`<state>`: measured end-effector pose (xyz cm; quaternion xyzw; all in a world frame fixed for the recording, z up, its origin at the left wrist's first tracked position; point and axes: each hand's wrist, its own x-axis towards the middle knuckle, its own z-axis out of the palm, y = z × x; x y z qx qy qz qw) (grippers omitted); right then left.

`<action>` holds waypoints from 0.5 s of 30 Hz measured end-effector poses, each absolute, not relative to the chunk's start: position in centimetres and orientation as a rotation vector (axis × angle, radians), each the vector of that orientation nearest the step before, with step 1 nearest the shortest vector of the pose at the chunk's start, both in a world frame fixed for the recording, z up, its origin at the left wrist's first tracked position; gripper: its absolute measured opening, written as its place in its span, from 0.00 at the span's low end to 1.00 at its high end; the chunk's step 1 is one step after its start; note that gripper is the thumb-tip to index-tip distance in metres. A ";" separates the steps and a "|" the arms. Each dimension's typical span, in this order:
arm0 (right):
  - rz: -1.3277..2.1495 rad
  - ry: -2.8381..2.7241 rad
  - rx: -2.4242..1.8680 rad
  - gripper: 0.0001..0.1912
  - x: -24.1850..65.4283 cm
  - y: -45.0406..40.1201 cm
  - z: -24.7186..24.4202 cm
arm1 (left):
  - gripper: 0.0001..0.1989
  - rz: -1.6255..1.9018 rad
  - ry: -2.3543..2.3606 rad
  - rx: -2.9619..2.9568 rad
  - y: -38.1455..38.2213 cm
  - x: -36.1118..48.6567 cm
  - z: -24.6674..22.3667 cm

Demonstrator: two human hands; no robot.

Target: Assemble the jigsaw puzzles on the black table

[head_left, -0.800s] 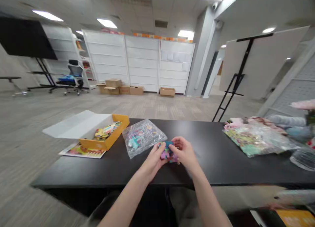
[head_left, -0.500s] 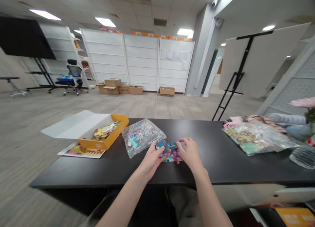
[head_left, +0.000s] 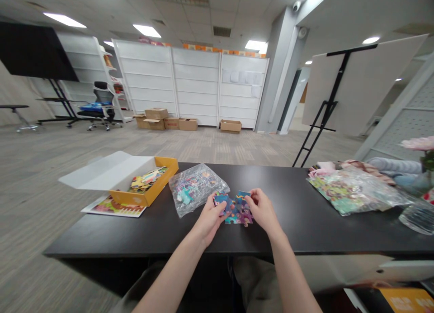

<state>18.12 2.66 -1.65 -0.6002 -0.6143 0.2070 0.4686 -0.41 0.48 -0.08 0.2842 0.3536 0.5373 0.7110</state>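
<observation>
My left hand [head_left: 209, 217] is closed on blue puzzle pieces [head_left: 221, 203], thumb on top, above the near middle of the black table [head_left: 152, 236]. Several joined purple and teal pieces [head_left: 241, 216] lie just right of it. My right hand [head_left: 261, 207] pinches a blue puzzle piece [head_left: 243, 196] at the upper right of the joined pieces. Whether that piece touches the others is too small to tell. Behind my left hand lies a clear plastic bag [head_left: 195, 186] with puzzle pieces inside.
An open yellow box [head_left: 152, 196] with puzzle pieces stands at the left, over a colourful picture sheet [head_left: 117, 208]. At the right lie a plastic-wrapped picture [head_left: 339, 193], folded cloths [head_left: 393, 165] and a clear vase [head_left: 418, 215] with a pink flower.
The blue piece at my right fingertips has shifted slightly up and right, leaving more of it in sight. My left hand has hardly moved.
</observation>
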 end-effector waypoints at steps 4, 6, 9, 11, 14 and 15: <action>0.610 -1.324 -1.281 0.15 17.6 2.5 -0.8 | 0.17 1.187 0.803 0.612 0.6 -0.3 0.0; 0.739 -1.265 -1.187 0.19 16.9 2.4 -0.4 | 0.11 1.196 0.804 0.586 0.8 -0.2 0.0; 0.866 -1.248 -1.144 0.22 15.5 2.2 -0.1 | 0.12 1.193 0.796 0.540 0.9 -0.2 -0.1; 0.854 -1.294 -1.160 0.21 14.6 1.9 -0.2 | 0.14 1.189 0.776 0.552 0.8 -0.1 -0.2; 0.669 -1.449 -1.252 0.12 13.5 1.6 -0.4 | 0.17 1.192 0.733 0.620 0.7 -0.1 -0.4; 0.597 -1.499 -1.282 0.10 13.3 1.5 -0.4 | 0.19 1.189 0.733 0.638 0.7 -0.1 -0.5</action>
